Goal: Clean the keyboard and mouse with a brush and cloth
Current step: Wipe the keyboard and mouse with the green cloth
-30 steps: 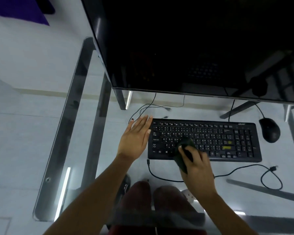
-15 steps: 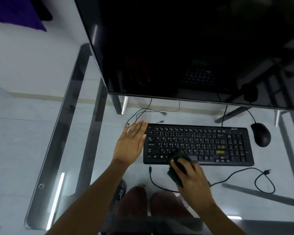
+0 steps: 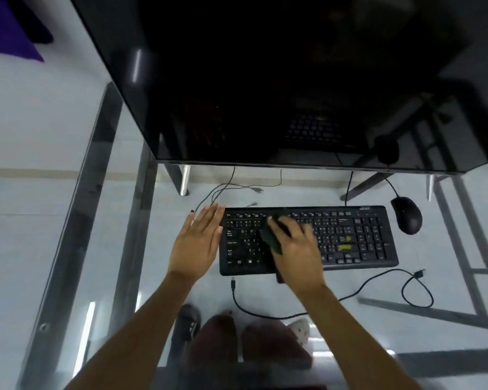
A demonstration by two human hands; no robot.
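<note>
A black keyboard (image 3: 355,240) lies on the glass desk (image 3: 448,249) below the monitor. My right hand (image 3: 296,249) is shut on a dark brush (image 3: 269,237) and presses it onto the keys in the keyboard's left half, reaching up to the top rows. The brush's handle end pokes out below the keyboard's front edge. My left hand (image 3: 197,243) lies flat and open on the glass, touching the keyboard's left edge. A black mouse (image 3: 407,215) sits to the right of the keyboard, untouched. I see no cloth.
A big dark monitor (image 3: 265,80) overhangs the desk's back. A loose black cable (image 3: 417,288) loops in front of the keyboard, and thin wires (image 3: 223,190) lie behind it. The desk's metal frame (image 3: 68,220) runs down the left. My knees (image 3: 217,342) show through the glass.
My right hand has swept the brush from the keyboard's front edge up across the keys to the top rows. My left hand has stayed against the keyboard's left edge.
</note>
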